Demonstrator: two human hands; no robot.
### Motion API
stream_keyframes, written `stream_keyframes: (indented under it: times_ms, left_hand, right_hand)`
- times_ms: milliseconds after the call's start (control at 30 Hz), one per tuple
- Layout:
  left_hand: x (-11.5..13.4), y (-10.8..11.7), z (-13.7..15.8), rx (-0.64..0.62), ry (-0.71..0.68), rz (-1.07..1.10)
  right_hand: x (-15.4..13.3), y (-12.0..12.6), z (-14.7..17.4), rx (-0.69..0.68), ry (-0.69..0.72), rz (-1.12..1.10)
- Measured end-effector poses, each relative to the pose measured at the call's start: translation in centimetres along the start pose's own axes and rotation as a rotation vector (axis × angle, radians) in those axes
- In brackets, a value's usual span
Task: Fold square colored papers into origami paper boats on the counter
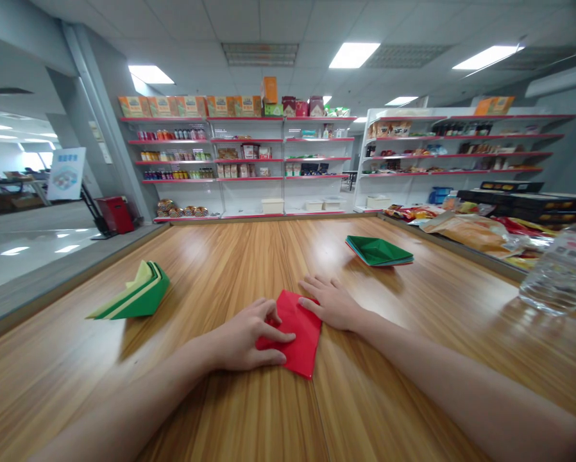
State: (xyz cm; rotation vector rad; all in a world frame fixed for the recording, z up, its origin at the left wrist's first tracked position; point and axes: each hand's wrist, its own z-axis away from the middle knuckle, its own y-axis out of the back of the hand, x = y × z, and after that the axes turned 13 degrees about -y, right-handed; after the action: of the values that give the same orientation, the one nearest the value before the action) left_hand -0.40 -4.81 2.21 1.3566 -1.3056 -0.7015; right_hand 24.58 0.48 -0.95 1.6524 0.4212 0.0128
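Observation:
A folded sheet of red paper (301, 337) lies flat on the wooden table (249, 256) in front of me. My left hand (252, 333) rests on its left side, with thumb and index finger stretched over the paper and the other fingers curled. Across the upper right edge of the sheet lies my right hand (333, 301), palm down, its fingers extended and the thumb on the paper. Neither hand lifts the sheet. Far to the left stand nested green and yellow folded papers (141, 295). Beyond my right hand sits a stack of folded papers (379, 250), green on top.
A clear plastic bottle (560, 273) stands at the table's right side. Snack packets (475, 231) and stacked black boxes (523, 202) lie past the right edge. Shelves (249, 183) with goods line the back, and a red box (115, 213) is on the floor at left.

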Motion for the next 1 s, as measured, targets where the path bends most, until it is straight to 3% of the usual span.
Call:
stream_keyframes:
  times_ms: [267, 433, 733, 1000]
  left_hand:
    - [-0.6, -0.9, 0.2, -0.111, 0.210, -0.067]
    - [-0.3, -1.3, 0.0, -0.075, 0.323, -0.125]
    - [-2.2, 0.0, 1.2, -0.088, 0.199, -0.027]
    - [-1.5, 0.0, 0.9, -0.119, 0.226, -0.076]
  right_hand:
    - [-0.2, 0.5, 0.4, 0.066, 0.079, -0.042]
    - [-0.2, 0.2, 0.4, 0.125, 0.095, -0.108]
    - [-0.7, 0.5, 0.3, 0.135, -0.008, -0.252]
    - [-0.7, 0.3, 0.5, 0.118, -0.124, -0.415]
